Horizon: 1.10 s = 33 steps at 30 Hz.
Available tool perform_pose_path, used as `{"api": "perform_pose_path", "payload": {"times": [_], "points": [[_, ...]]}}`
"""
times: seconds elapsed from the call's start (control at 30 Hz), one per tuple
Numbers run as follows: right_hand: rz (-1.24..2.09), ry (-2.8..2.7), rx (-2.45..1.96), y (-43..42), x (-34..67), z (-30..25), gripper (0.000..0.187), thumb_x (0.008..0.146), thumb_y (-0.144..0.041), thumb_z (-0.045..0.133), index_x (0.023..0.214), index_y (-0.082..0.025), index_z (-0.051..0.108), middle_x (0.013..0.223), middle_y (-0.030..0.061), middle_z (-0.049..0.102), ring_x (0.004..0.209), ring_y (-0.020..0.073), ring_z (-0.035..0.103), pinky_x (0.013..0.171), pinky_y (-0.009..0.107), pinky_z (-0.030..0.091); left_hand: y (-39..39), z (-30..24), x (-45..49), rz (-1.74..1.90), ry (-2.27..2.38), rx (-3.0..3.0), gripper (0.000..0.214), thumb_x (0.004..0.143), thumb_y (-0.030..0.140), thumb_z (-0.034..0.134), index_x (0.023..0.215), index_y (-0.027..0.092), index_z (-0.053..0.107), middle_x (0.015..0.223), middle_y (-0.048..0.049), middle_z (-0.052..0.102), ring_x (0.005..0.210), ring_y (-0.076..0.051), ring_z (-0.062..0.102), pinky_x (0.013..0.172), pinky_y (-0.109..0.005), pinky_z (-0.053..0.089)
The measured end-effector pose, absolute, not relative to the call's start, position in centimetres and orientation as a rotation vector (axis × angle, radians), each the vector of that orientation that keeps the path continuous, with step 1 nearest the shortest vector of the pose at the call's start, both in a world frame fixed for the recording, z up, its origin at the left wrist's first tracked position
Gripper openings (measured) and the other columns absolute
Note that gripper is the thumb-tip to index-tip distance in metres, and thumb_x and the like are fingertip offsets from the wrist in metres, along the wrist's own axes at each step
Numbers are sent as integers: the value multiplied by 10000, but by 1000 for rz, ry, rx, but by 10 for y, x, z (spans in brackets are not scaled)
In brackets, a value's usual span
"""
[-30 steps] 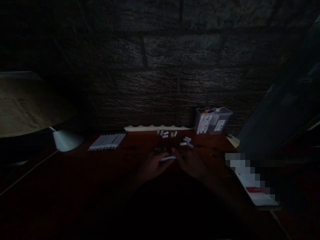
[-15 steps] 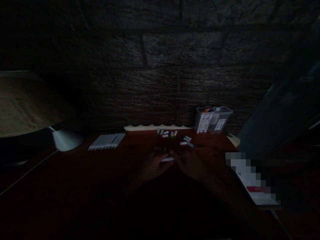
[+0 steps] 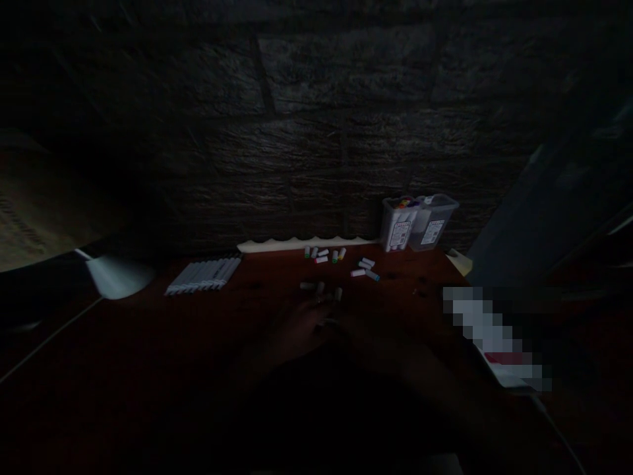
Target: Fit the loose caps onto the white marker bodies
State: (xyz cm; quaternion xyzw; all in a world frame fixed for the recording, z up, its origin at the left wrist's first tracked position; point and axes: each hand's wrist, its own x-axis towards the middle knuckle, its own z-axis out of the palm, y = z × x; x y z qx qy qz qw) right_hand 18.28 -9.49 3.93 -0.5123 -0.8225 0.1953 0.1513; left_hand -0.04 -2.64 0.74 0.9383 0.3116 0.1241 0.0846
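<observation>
In dim light my left hand [image 3: 299, 328] is closed around a white marker [image 3: 327, 322], of which only a short pale piece shows. My right hand [image 3: 363, 333] lies close beside it, dark and smeared, so its fingers cannot be made out. Just beyond the hands lie a few loose marker caps [image 3: 338, 294]. Farther back, several white caps with coloured ends [image 3: 321, 260] are scattered on the wooden table, and another small group of caps [image 3: 358, 272] lies to their right. A row of white markers [image 3: 204, 274] rests side by side at the left.
Two clear plastic boxes [image 3: 433, 227] stand against the dark brick wall, the left one holding markers. A white lamp-like cone [image 3: 119, 277] with a cord is at the left. A pale scalloped strip [image 3: 287, 245] runs along the table's back edge. A light device, partly pixelated [image 3: 512, 377], lies right.
My hands have shifted, and less of the marker shows between them. My right hand has become dimmer and blurred. Another cap is now visible beyond the hands. The view has tilted slightly.
</observation>
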Motion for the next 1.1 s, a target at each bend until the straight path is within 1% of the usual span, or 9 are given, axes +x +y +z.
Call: {"api": "perform_pose_path", "payload": {"times": [0.17,0.27,0.43,0.53,0.63,0.8,0.93,1.0,1.1], "points": [[657,-2396,-1394,-98,182,38,325,936,-292,482,1190,-163,639,1166,133,691,1013,259,663,840,349,486,-21,3,-2,243,886,2812,571,699,147,731,1249,244,614,1255,-103,643,1186,-317,568,1003,-449,455],[618,-2367,-1408,-84,186,31,352,954,-327,466,1245,-194,613,1186,121,686,1019,255,667,844,352,491,-12,2,-1,264,960,2793,456,749,196,719,1197,246,652,1161,-104,686,1079,-303,626,944,-433,488],[538,-2331,-1286,-68,195,25,358,968,-332,450,1281,-242,599,1230,105,671,1081,231,646,878,337,481,-6,-1,-6,437,951,2792,306,836,269,667,1140,242,669,1131,-80,701,1068,-282,634,917,-407,507],[478,-2241,-1362,-64,198,26,335,956,-407,464,1122,-225,691,1039,89,735,926,218,685,785,312,487,-7,-1,-7,584,889,2752,245,889,311,615,1117,237,664,1089,-67,713,999,-239,663,870,-349,525],[445,-2037,-1432,-58,198,25,420,956,-472,429,868,-186,724,834,71,734,784,186,673,711,280,469,-9,1,-4,685,887,2711,262,939,356,548,1151,238,646,1087,-63,712,963,-210,674,856,-317,523],[463,-1709,-1450,-54,190,14,552,938,-514,344,539,-191,548,526,31,582,560,153,564,542,252,404,-20,10,2,666,938,2646,315,972,393,475,1184,225,636,1139,-79,692,990,-222,665,855,-329,518],[440,-1645,-1404,-57,188,11,491,883,-487,349,475,-217,387,442,7,449,431,118,418,450,256,300,-28,24,1,614,884,2609,336,974,446,452,1047,214,683,1018,-57,713,928,-209,659,801,-294,496],[444,-1683,-1364,-58,189,13,468,877,-469,350,483,-217,367,450,3,434,437,112,402,459,256,294,-28,30,0,560,851,2564,355,975,462,445,954,209,692,904,-33,713,849,-184,657,736,-258,481],[446,-1710,-1335,-57,191,15,469,893,-449,337,486,-217,350,452,-5,417,436,106,380,475,258,296,-26,34,-1,518,824,2467,355,973,464,452,948,207,697,855,-13,709,788,-162,653,680,-232,470]]}}
